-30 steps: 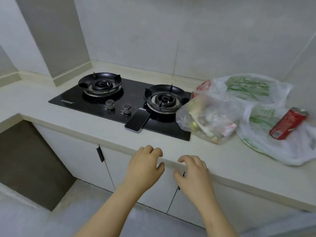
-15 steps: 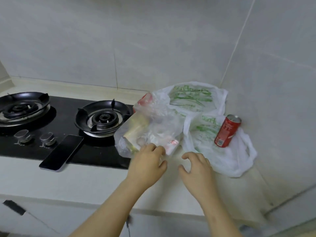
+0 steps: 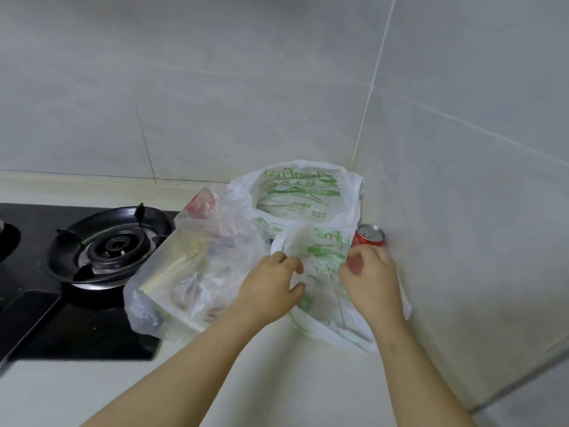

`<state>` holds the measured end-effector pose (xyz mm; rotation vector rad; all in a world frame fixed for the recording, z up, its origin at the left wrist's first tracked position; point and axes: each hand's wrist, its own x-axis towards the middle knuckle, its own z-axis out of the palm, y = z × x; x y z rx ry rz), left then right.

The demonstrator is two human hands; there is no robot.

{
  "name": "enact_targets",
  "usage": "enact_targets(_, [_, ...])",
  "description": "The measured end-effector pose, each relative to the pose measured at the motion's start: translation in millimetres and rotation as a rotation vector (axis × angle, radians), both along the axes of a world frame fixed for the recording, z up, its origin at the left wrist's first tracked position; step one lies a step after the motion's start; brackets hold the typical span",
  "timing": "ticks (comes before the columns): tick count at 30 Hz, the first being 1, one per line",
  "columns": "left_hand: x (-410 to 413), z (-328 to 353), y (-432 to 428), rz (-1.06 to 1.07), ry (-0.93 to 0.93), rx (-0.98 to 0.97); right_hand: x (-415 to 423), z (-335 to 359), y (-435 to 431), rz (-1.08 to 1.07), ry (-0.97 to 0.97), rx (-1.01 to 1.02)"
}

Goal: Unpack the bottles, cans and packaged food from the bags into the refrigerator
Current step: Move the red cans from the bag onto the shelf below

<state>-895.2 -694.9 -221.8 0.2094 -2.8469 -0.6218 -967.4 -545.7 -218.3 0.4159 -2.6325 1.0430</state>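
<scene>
In the head view the right hand [image 3: 372,278] curls round the red can [image 3: 369,237], which rests on the white bag [image 3: 295,192] against the side wall, while the left hand [image 3: 271,288] is curled at that bag's edge, its hold unclear, beside the clear bag [image 3: 191,272] of food.

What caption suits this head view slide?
Left hand and right hand at a white printed bag; red can behind, clear bag beside burner.

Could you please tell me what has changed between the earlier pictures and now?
Both hands moved forward across the counter to the bags: the left hand now meets the white printed bag, the right hand curls round the red can. The clear bag and stove stayed put.
</scene>
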Motion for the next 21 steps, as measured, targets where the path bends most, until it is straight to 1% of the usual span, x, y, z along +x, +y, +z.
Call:
enact_targets(2, [-9,2,2,-0.008,-0.004,0.038,-20,9,0,-0.049,0.066,0.025])
enact_targets(7, [-21,4,-3,0.048,0.046,0.180,-49,3,-6,-0.060,-0.043,0.356])
enact_targets(10, [-26,3,-8,0.053,0.056,0.213,-51,-6,-7,-0.031,-0.098,0.448])
enact_targets(12, [-28,2,-12,0.053,0.062,0.226,-50,-10,-7,-0.041,-0.087,0.455])
enact_targets(15, [-31,0,-17,0.052,0.072,0.241,-49,-11,-7,-0.063,-0.040,0.415])
enact_targets(19, [-35,-2,-19,0.042,0.083,0.262,-50,-12,-6,-0.084,-0.002,0.441])
enact_targets(21, [-35,-2,-22,0.047,0.088,0.267,-51,-15,-8,-0.109,0.040,0.383])
